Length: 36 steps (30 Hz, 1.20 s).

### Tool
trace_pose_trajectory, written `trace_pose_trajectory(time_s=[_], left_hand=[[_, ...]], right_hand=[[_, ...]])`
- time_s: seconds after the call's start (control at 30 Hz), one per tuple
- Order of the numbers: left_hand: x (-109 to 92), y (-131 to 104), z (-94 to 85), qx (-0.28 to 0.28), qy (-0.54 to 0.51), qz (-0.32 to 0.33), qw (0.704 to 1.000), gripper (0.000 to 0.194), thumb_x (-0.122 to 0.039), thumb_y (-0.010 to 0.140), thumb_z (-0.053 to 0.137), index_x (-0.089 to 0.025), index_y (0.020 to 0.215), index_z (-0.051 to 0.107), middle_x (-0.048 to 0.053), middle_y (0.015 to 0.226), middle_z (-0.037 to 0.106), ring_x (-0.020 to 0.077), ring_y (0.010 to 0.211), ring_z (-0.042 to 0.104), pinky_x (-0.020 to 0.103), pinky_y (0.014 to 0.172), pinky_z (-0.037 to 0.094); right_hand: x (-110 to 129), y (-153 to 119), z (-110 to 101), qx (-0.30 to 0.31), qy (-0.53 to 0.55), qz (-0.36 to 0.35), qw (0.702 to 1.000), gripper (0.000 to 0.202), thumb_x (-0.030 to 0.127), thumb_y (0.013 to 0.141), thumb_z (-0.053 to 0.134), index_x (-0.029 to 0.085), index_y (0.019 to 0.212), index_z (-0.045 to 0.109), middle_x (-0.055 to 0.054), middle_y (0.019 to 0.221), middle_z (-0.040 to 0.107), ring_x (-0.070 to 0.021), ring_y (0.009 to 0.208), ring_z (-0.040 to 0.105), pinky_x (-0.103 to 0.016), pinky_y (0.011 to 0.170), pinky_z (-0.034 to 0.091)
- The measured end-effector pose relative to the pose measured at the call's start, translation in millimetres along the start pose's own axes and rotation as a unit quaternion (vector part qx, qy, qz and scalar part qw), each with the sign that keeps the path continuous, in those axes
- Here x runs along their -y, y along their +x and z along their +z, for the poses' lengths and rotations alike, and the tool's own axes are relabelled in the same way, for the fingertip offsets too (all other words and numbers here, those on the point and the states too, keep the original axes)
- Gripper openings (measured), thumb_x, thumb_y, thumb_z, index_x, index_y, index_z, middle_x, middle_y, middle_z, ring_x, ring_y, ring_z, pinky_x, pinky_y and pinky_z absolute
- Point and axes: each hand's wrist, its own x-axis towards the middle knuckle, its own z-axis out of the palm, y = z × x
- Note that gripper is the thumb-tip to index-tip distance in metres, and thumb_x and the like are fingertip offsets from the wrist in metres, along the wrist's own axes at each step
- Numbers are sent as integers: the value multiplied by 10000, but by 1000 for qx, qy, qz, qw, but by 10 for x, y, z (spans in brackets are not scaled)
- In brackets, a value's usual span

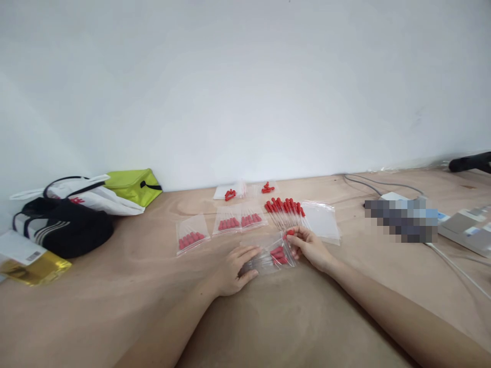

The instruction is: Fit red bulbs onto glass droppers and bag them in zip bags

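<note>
A clear zip bag point(264, 259) lies on the table in front of me with several red-bulbed glass droppers point(279, 254) inside. My left hand point(236, 268) rests on its left end, fingers and thumb apart. At the bag's right end, my right hand point(305, 245) pinches a dropper point(290, 233) by its red bulb; the thin stem points left, over or into the bag, I cannot tell which. Just beyond lies a row of loose droppers point(284, 206), partly over flat zip bags point(321, 221). Filled bags point(192, 237) sit to the left, and more filled bags point(228, 220) lie farther back.
Small red bulbs point(230, 194) lie on bags near the wall, with another heap of red bulbs point(267, 187) beside them. A black bag point(69, 225), a lime-green bag point(134, 185) and a yellow packet point(42, 268) stand left. Cables point(378, 181) and a blurred-out object point(402, 217) are right.
</note>
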Motion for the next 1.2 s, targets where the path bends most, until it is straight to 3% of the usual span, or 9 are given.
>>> trace_pose_trajectory(time_s=[0.13,0.27,0.43,0.5,0.57,0.67,0.83,1.07,1.2], left_hand=[[1,1,4,2,6,1,1000,500,-321,830,456,-218,1301,325,53,1332,392,207,1219,346,411,1035,254],[18,-1,14,-3,6,6,1000,503,-316,831,455,-232,1305,313,46,1328,397,202,1213,353,404,1030,265],[48,2,30,-5,9,20,1000,450,-308,832,457,-265,1272,375,37,1321,404,200,1203,368,410,1022,275],[52,4,31,1,11,23,1000,403,-305,834,453,-286,1236,425,28,1322,403,203,1200,374,424,1021,269],[48,6,27,4,10,20,1000,384,-303,832,454,-286,1216,452,32,1316,411,210,1199,376,434,1018,270],[35,12,16,5,5,16,1000,391,-301,825,463,-267,1214,457,45,1307,423,215,1196,381,437,1012,277],[31,19,10,2,-5,19,1000,390,-303,823,470,-262,1211,457,48,1308,423,217,1193,385,441,1010,279],[40,5,27,-8,-11,27,1000,380,-316,822,475,-252,1196,473,51,1295,437,216,1188,390,420,1004,296],[45,2,27,-9,-14,27,1000,375,-319,823,474,-257,1193,475,44,1291,444,207,1183,396,411,1004,302]], right_hand=[[-38,26,-3,6,-98,-2,995,337,401,616,629,216,778,399,108,522,497,-39,254,345,-158,240,228],[-163,87,36,9,-128,-30,991,303,423,607,633,197,715,463,38,571,578,-87,369,473,-196,313,340],[-154,139,-10,80,-217,-51,971,285,432,717,492,178,614,573,0,533,591,-142,498,554,-248,455,417],[-62,185,-128,25,-308,-88,947,247,371,717,488,177,606,593,-8,568,610,-154,561,572,-259,534,433],[44,261,-293,-79,-404,-123,903,181,303,705,489,174,653,606,-25,664,637,-162,643,581,-264,618,430],[154,406,-544,-196,-507,-109,832,171,267,696,488,154,747,606,-68,771,645,-183,736,582,-268,665,415],[174,596,-703,-196,-571,-11,797,278,242,691,501,120,931,572,-98,826,647,-194,790,589,-254,666,409],[172,689,-594,-210,-582,18,786,312,163,671,488,107,974,536,-161,846,628,-244,825,591,-295,662,410],[235,690,-676,-222,-578,13,785,382,131,688,439,44,1060,464,-199,814,609,-267,776,593,-322,635,410]])
